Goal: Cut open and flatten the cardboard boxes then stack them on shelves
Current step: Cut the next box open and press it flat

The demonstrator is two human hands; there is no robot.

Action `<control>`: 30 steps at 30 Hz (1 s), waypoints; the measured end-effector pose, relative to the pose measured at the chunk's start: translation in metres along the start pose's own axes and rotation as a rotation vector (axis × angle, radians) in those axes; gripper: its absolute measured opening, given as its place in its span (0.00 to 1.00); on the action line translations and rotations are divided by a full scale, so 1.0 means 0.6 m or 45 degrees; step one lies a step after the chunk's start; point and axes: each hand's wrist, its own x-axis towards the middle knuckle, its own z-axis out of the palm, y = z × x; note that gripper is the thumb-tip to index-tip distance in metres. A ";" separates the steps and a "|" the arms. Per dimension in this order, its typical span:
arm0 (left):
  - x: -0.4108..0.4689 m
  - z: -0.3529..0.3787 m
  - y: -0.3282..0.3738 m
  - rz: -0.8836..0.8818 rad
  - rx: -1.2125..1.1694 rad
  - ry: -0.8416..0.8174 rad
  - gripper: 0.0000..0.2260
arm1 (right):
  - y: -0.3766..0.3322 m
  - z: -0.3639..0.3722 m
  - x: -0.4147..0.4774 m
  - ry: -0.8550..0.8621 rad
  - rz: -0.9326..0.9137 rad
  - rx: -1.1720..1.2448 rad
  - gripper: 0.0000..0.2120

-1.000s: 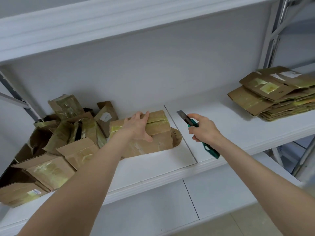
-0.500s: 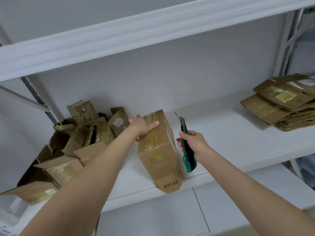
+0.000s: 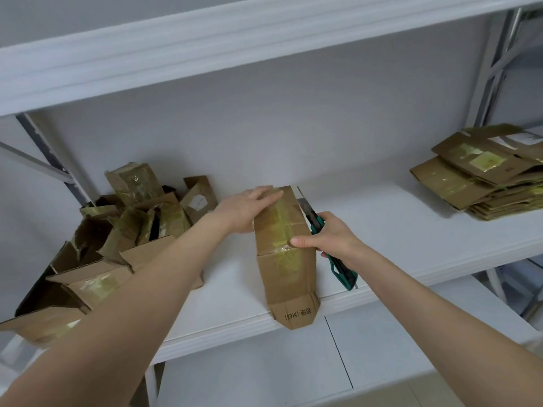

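A taped brown cardboard box point(image 3: 283, 259) lies lengthwise on the white shelf point(image 3: 411, 230), its near flap hanging over the front edge. My left hand point(image 3: 249, 207) rests flat with straight fingers on the box's far left end. My right hand point(image 3: 329, 239) grips a green utility knife point(image 3: 338, 265) with its blade pointing away, just right of the box; the thumb presses on the box's top.
A heap of opened, unflattened boxes point(image 3: 117, 236) fills the shelf's left end. A stack of flattened boxes point(image 3: 484, 177) sits at the far right. Another white shelf point(image 3: 235, 30) runs overhead, and a lower one point(image 3: 293, 368) lies beneath. Metal uprights point(image 3: 493, 54) stand at the right.
The box has been turned from lying crosswise to lying lengthwise, its flap now over the shelf edge. My right hand with the knife moved in against its right side, thumb on top.
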 end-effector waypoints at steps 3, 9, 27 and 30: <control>0.003 0.002 0.002 0.054 0.023 -0.108 0.40 | 0.004 -0.010 0.004 0.167 -0.042 -0.247 0.38; -0.017 0.033 -0.001 -0.018 -0.082 0.000 0.36 | -0.003 -0.011 0.014 0.399 -0.107 -0.517 0.37; 0.080 -0.022 0.037 0.213 0.159 -0.288 0.57 | 0.007 -0.036 0.007 0.345 0.146 0.034 0.19; 0.086 0.001 0.043 0.222 0.018 -0.254 0.52 | 0.009 -0.031 0.004 0.337 0.110 0.133 0.15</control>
